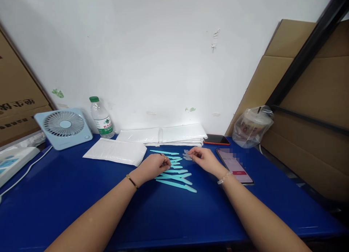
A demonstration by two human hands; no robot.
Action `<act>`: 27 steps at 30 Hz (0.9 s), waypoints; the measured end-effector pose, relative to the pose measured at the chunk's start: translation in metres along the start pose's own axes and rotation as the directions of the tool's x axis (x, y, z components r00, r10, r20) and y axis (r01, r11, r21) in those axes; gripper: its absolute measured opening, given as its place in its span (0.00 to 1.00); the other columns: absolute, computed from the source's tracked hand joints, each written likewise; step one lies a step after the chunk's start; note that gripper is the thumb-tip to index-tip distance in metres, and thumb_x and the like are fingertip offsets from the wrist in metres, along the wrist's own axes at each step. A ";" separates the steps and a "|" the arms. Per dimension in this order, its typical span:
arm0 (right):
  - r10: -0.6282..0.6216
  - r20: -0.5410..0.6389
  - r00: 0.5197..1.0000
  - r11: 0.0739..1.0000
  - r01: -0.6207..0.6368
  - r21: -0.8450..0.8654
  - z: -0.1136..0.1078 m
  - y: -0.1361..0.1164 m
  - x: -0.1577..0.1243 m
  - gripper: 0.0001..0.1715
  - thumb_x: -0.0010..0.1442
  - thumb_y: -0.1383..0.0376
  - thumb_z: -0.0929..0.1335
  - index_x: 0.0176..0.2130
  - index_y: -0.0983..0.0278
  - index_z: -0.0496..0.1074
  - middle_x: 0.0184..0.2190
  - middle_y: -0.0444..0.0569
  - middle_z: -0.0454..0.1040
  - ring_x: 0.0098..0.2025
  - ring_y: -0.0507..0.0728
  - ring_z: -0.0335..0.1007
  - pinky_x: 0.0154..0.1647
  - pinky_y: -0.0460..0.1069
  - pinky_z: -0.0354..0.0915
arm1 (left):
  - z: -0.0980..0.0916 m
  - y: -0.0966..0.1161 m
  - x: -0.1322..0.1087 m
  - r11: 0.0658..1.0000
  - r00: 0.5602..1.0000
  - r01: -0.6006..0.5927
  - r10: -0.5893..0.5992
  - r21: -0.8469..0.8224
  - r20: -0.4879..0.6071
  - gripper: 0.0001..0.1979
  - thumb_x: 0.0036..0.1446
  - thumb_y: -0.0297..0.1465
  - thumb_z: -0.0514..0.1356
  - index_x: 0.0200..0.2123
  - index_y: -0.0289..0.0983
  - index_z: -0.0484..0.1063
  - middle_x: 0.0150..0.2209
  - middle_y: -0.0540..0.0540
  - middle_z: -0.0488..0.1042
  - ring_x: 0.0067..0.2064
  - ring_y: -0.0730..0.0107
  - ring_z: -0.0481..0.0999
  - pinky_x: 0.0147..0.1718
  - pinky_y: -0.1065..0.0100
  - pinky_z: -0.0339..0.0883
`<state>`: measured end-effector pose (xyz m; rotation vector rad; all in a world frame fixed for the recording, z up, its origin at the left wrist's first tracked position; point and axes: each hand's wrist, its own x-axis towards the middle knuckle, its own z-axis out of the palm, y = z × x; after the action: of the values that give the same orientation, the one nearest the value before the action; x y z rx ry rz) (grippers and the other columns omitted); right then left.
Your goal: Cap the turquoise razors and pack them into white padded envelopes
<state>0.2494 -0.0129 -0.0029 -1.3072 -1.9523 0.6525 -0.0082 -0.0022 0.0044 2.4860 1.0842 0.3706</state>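
Note:
Slim turquoise eyebrow razors lie side by side in a loose column on the blue table, a few of them crossing. My left hand is over the left ends of this column, its thumb and fingers pinched on one eyebrow razor; that razor's handle is mostly hidden. To the right of the razors, small translucent plastic caps lie in a little group. My right hand is closed at these caps, with its fingertips pinched on one.
White padded mailers are stacked against the wall, and another mailer lies left. A fan, a water bottle and a power strip stand left. Two phones and a bagged cup are right.

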 end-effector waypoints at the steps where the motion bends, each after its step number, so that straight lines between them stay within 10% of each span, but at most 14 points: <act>1: -0.001 -0.054 0.999 0.998 -0.003 -0.070 -0.003 0.005 0.002 0.08 0.56 0.65 0.64 0.34 0.64 0.73 0.28 0.46 0.74 0.28 0.52 0.68 0.29 0.47 0.62 | 0.001 -0.001 0.000 0.998 0.999 -0.008 0.010 0.064 -0.033 0.09 0.56 0.33 0.54 0.32 0.39 0.74 0.33 0.49 0.75 0.35 0.69 0.72 0.35 0.71 0.61; 14: -0.024 0.056 0.998 0.934 0.042 -0.356 0.015 0.012 0.004 0.03 0.54 0.70 0.66 0.28 0.64 0.69 0.32 0.48 0.68 0.32 0.53 0.66 0.34 0.47 0.60 | 0.004 -0.005 0.004 0.990 0.995 0.052 -0.041 0.134 -0.088 0.05 0.53 0.31 0.57 0.29 0.39 0.72 0.32 0.47 0.74 0.35 0.66 0.71 0.33 0.69 0.59; 27: 0.050 0.028 0.998 0.974 -0.055 0.221 0.008 -0.001 0.001 0.12 0.57 0.61 0.65 0.37 0.64 0.73 0.33 0.49 0.76 0.32 0.54 0.71 0.33 0.48 0.66 | 0.003 -0.018 0.006 0.988 0.983 0.148 -0.153 -0.047 -0.104 0.07 0.55 0.36 0.54 0.32 0.39 0.68 0.27 0.49 0.72 0.29 0.69 0.69 0.26 0.71 0.56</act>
<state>0.2421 -0.0125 -0.0071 -1.2207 -1.8082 0.8875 -0.0140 0.0124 -0.0063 2.3548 1.2864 0.4800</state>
